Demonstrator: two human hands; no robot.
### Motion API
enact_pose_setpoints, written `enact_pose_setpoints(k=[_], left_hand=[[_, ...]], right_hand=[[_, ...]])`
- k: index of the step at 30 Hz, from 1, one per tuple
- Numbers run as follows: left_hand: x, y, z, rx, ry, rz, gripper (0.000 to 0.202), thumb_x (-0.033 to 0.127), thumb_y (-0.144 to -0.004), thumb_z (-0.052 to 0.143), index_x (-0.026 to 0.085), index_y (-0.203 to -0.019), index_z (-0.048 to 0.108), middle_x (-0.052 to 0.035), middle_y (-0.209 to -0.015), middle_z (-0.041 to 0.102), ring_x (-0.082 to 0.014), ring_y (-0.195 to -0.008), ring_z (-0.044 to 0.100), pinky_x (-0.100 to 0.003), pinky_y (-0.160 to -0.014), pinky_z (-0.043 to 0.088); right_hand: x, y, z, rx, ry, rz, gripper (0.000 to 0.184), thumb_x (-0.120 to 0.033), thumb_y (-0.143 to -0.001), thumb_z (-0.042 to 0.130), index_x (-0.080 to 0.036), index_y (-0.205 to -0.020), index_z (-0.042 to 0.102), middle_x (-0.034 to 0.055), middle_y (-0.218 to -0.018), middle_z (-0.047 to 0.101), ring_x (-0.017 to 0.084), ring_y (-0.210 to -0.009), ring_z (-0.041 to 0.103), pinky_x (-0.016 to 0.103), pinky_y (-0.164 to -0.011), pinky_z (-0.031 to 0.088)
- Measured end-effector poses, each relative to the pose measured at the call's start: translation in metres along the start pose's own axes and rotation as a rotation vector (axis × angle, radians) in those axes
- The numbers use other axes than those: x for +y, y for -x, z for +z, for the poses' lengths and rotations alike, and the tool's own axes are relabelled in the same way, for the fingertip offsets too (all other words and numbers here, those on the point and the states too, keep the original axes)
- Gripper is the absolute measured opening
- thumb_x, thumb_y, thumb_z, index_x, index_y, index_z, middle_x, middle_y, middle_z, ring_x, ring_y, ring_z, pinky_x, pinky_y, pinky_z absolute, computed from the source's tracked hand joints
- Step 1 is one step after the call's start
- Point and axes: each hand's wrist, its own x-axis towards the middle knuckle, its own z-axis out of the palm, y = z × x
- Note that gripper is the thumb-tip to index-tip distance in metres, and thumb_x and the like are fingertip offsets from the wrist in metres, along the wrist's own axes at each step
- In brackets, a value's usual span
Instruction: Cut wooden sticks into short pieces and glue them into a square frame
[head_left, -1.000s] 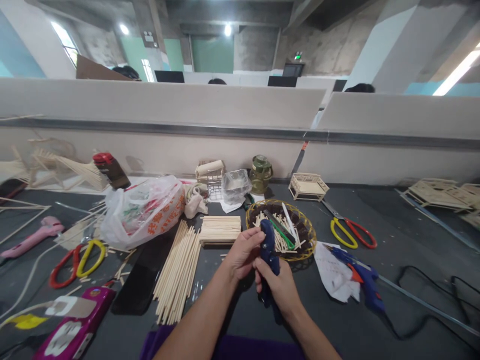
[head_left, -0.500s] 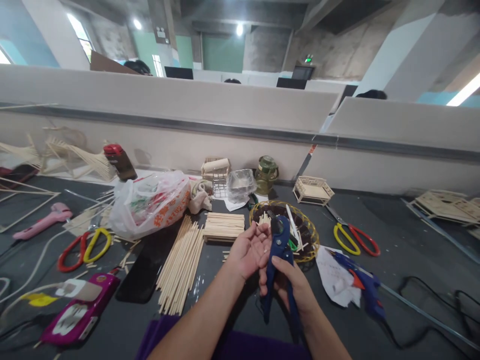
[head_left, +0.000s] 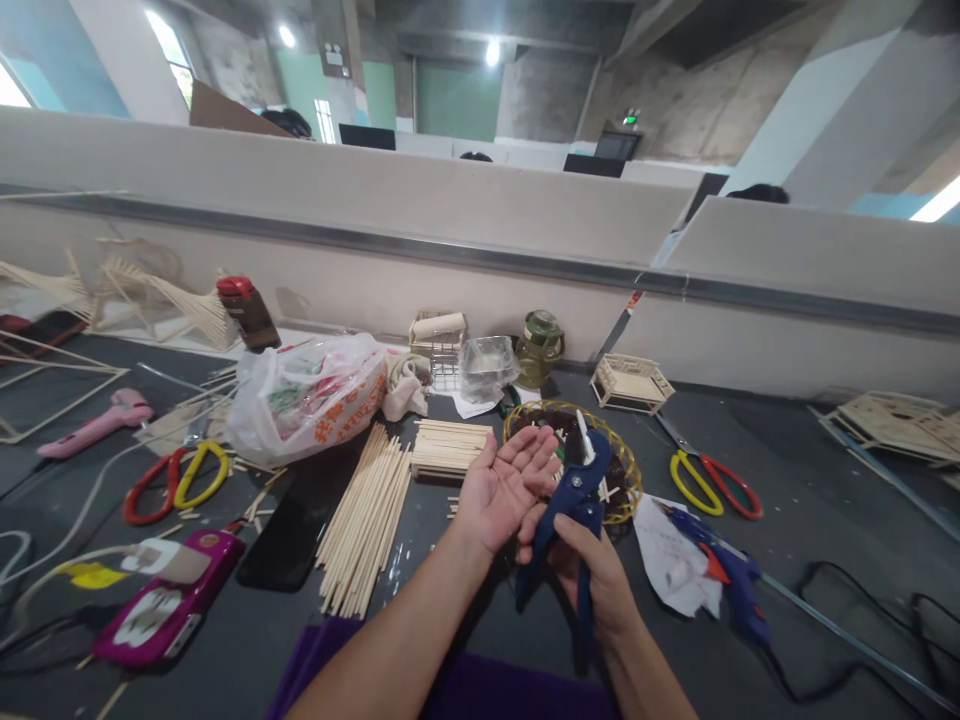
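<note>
My right hand point(head_left: 581, 560) is wrapped round the handles of a blue pipe cutter point(head_left: 576, 482), its jaw pointing up and away. Palm up beside the tool, my left hand point(head_left: 510, 490) has its fingers spread, and I see nothing held in it. Beyond both hands stands a dark woven basket with a yellow rim point(head_left: 637, 478), partly covered by the cutter; a white pen-like tool point(head_left: 584, 437) and short stick pieces lie in it. Left of my left hand are a small rack of wooden sticks point(head_left: 450, 447) and a bundle of loose sticks point(head_left: 366, 525).
Scissors point(head_left: 176, 485) and a pink glue gun point(head_left: 97, 425) lie left, near a magenta power strip point(head_left: 169, 600) and a black phone point(head_left: 281, 540). A plastic bag point(head_left: 307, 395) sits behind. On the right are more scissors point(head_left: 709, 475), crumpled paper point(head_left: 679, 560) and a blue glue gun point(head_left: 731, 570) with its cable.
My left hand has opened from curled fingers to a spread palm. The pipe cutter has tilted to the right at its top, in my right hand.
</note>
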Motion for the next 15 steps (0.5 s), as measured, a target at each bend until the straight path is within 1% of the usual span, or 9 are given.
enact_pose_setpoints(k=[3,6,8,13,15], left_hand=[[-0.0006,-0.0001,-0.002,0.002,0.003,-0.031,0.046,0.039,-0.095,0.032,0.006,-0.108,0.062,-0.0174,-0.135,0.051,-0.026,-0.131,0.041,-0.04,-0.105,0.036],[-0.0015,-0.001,-0.0051,0.007,-0.004,-0.058,0.047,0.04,-0.095,0.031,0.006,-0.11,0.061,-0.0177,-0.134,0.052,-0.0256,-0.131,0.041,-0.041,-0.104,0.037],[-0.0022,-0.0014,-0.0061,0.005,-0.008,-0.044,0.048,0.041,-0.095,0.032,0.005,-0.11,0.061,-0.0186,-0.132,0.054,-0.0259,-0.13,0.042,-0.042,-0.104,0.037],[-0.0009,0.0001,-0.0022,-0.036,-0.008,0.01,0.049,0.041,-0.095,0.032,0.006,-0.111,0.061,-0.0183,-0.131,0.054,-0.0273,-0.131,0.041,-0.045,-0.106,0.034],[0.0016,0.0008,0.0002,-0.039,-0.013,0.03,0.049,0.042,-0.095,0.03,0.007,-0.111,0.061,-0.0173,-0.134,0.052,-0.028,-0.131,0.04,-0.046,-0.106,0.033]], right_hand=[[-0.0013,-0.0011,0.0011,0.0,-0.006,-0.05,0.035,-0.026,-0.084,0.058,-0.021,-0.119,0.054,0.0052,-0.088,0.067,0.019,-0.071,0.064,0.033,-0.065,0.052],[-0.0031,-0.0022,0.0014,0.037,-0.004,-0.086,0.036,-0.026,-0.082,0.06,-0.02,-0.117,0.056,0.0053,-0.084,0.067,0.02,-0.073,0.063,0.034,-0.066,0.052],[-0.0045,-0.0019,0.0011,0.051,-0.006,-0.088,0.036,-0.025,-0.08,0.06,-0.02,-0.115,0.057,0.0051,-0.083,0.067,0.02,-0.073,0.063,0.034,-0.067,0.051],[-0.0077,0.0028,0.0029,-0.053,-0.04,-0.015,0.035,-0.029,-0.08,0.059,-0.019,-0.114,0.056,0.0065,-0.085,0.066,0.021,-0.073,0.063,0.037,-0.066,0.051],[-0.0087,0.004,0.004,-0.059,-0.037,-0.009,0.034,-0.029,-0.08,0.059,-0.02,-0.114,0.056,0.0062,-0.085,0.065,0.021,-0.072,0.062,0.037,-0.067,0.051]])
